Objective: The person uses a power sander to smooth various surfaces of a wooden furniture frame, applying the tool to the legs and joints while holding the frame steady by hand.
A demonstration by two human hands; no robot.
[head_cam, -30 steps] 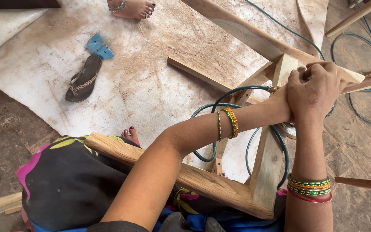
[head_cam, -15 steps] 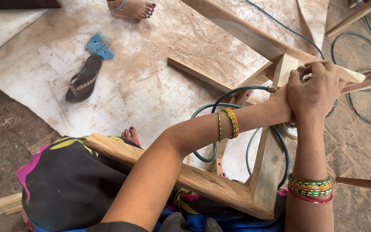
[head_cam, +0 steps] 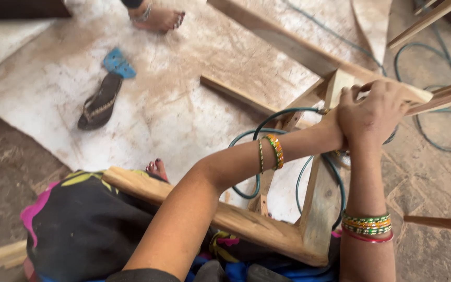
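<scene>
The right hand (head_cam: 374, 112) is clamped over the top corner of a rough wooden frame (head_cam: 319, 209), fingers curled round the joint where an upright meets a slanting rail; the left hand (head_cam: 335, 128) lies under and behind it, mostly covered, so I cannot tell whether it grips the wood or only presses against it. The frame rests across the person's lap, its lower rail running down to the left from the corner joint. A green hose (head_cam: 267, 130) loops on the floor just beyond the frame and passes behind the upright. The likely trouble: if the frame is swung or lifted, the hose could snag and jerk it from the grip, and the unfinished edges could splinter a palm. Another person's bare foot (head_cam: 160, 18) stands well beyond the frame, near a sandal (head_cam: 100, 102)
</scene>
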